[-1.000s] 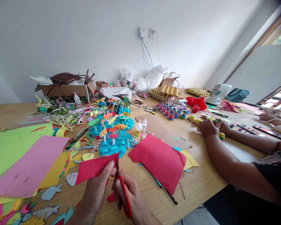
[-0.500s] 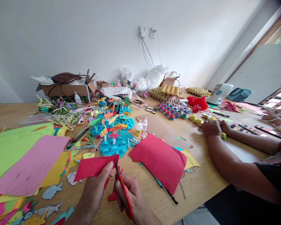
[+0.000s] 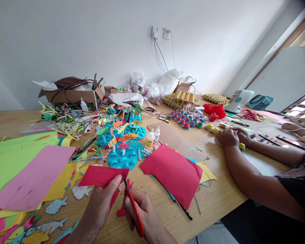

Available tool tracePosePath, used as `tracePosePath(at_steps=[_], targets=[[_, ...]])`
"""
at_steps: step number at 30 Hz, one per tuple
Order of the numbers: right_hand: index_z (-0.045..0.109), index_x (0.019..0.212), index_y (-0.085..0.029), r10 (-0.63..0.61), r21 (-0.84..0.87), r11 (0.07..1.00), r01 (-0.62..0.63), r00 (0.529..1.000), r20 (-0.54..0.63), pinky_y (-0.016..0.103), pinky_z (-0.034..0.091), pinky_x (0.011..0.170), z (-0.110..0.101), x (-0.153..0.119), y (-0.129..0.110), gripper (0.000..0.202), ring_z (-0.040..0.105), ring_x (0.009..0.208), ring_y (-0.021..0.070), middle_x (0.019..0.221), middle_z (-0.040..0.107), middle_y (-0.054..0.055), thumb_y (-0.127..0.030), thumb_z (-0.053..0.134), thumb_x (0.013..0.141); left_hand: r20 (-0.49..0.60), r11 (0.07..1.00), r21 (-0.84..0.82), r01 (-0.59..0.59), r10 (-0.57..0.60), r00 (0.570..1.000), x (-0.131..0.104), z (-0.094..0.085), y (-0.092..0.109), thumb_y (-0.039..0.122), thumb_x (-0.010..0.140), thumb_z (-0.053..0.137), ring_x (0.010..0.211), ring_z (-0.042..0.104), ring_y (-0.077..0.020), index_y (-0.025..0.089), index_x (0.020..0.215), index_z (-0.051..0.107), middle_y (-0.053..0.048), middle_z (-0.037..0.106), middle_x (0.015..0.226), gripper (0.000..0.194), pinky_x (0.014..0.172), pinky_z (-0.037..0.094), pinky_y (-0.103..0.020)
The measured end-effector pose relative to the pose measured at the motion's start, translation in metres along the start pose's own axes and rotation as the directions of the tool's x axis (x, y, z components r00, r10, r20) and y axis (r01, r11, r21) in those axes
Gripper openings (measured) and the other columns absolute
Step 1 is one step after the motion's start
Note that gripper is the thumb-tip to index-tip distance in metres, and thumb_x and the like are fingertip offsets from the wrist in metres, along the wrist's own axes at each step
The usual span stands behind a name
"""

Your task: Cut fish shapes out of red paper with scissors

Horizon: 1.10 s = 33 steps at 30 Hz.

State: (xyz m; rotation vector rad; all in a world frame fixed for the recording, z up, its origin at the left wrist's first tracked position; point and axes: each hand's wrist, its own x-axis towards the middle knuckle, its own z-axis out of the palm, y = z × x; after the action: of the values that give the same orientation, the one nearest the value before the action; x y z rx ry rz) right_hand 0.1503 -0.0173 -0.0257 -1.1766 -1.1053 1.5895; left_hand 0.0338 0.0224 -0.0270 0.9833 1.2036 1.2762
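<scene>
A piece of red paper point(image 3: 98, 174) with faint drawn lines is pinched in my left hand point(image 3: 105, 200), the thumb on top near its right end. My right hand point(image 3: 142, 211) grips red-handled scissors point(image 3: 136, 211), their dark blades pointing up at the paper's right end. Small red scraps point(image 3: 121, 212) lie on the table below. Just beyond the paper stands a blue round base point(image 3: 123, 157) with colourful paper fish point(image 3: 127, 138) above it. Left of my left hand lie grey-white fish cut-outs point(image 3: 56, 205).
A larger red sheet point(image 3: 173, 174) lies to the right. Pink point(image 3: 38, 176) and green sheets are stacked at left. Glue bottles point(image 3: 149, 139) stand mid-table. A co-worker's hands point(image 3: 228, 137) work at the right. Pipe cleaners point(image 3: 66, 122) and a cardboard box point(image 3: 71, 98) are behind.
The red paper has tilted slightly in my left hand, showing more of its drawn lines. The scissors have shifted slightly left at its right end.
</scene>
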Motion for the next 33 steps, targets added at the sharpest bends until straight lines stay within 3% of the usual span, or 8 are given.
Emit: tracePosePath(at_steps=[5,12,19,23,33], targets=[[0.044,0.057,-0.018,-0.017,0.006,1.000,0.017,0.999,0.040,0.017,0.025,0.035,-0.003,-0.002,-0.002,0.062,0.033,0.033,0.0047,0.040,0.041,-0.007,-0.080,0.049,0.060,0.045,0.999,-0.017,0.042,-0.041,0.998,0.000,-0.003,0.003,0.037,0.062,0.070,0.052,0.053,-0.0166,0.020,0.053,0.058,0.004,0.057,0.051,0.023,0.058,0.045,-0.028],[0.043,0.058,-0.018,-0.076,0.040,0.997,0.073,0.995,0.059,0.017,0.023,0.034,-0.005,-0.001,0.005,0.059,0.031,0.032,0.0039,0.039,0.040,-0.008,-0.075,0.050,0.066,0.125,0.998,-0.046,0.046,-0.040,0.991,-0.001,-0.003,-0.002,0.035,0.071,0.065,0.056,0.051,-0.0152,0.021,0.057,0.057,0.005,0.056,0.054,0.021,0.059,0.044,-0.025],[0.044,0.055,-0.018,-0.032,0.076,0.997,0.029,0.999,0.038,0.017,0.021,0.032,-0.005,-0.001,0.002,0.059,0.029,0.030,0.0033,0.037,0.038,-0.009,-0.076,0.053,0.061,0.131,0.999,0.036,0.040,-0.044,0.990,0.002,-0.008,-0.004,0.035,0.069,0.065,0.058,0.053,-0.0169,0.020,0.056,0.059,0.003,0.058,0.054,0.021,0.063,0.045,-0.028],[0.043,0.054,-0.018,-0.035,0.038,0.999,0.033,0.998,0.048,0.017,0.020,0.032,-0.007,-0.003,0.003,0.058,0.028,0.030,0.0031,0.037,0.038,-0.009,-0.074,0.052,0.065,0.147,0.996,0.054,0.064,-0.071,0.987,0.003,-0.012,-0.003,0.035,0.069,0.066,0.057,0.053,-0.0167,0.019,0.058,0.058,0.004,0.058,0.054,0.020,0.063,0.045,-0.029],[0.047,0.058,-0.017,-0.034,-0.003,0.999,0.035,0.996,0.085,0.016,0.022,0.032,-0.013,-0.005,0.014,0.051,0.030,0.032,0.0041,0.039,0.038,-0.008,-0.066,0.051,0.074,0.252,0.980,0.047,0.191,-0.197,0.947,0.002,-0.010,0.022,0.031,0.066,0.068,0.050,0.052,-0.0158,0.020,0.058,0.057,0.003,0.060,0.052,0.018,0.052,0.043,-0.027]])
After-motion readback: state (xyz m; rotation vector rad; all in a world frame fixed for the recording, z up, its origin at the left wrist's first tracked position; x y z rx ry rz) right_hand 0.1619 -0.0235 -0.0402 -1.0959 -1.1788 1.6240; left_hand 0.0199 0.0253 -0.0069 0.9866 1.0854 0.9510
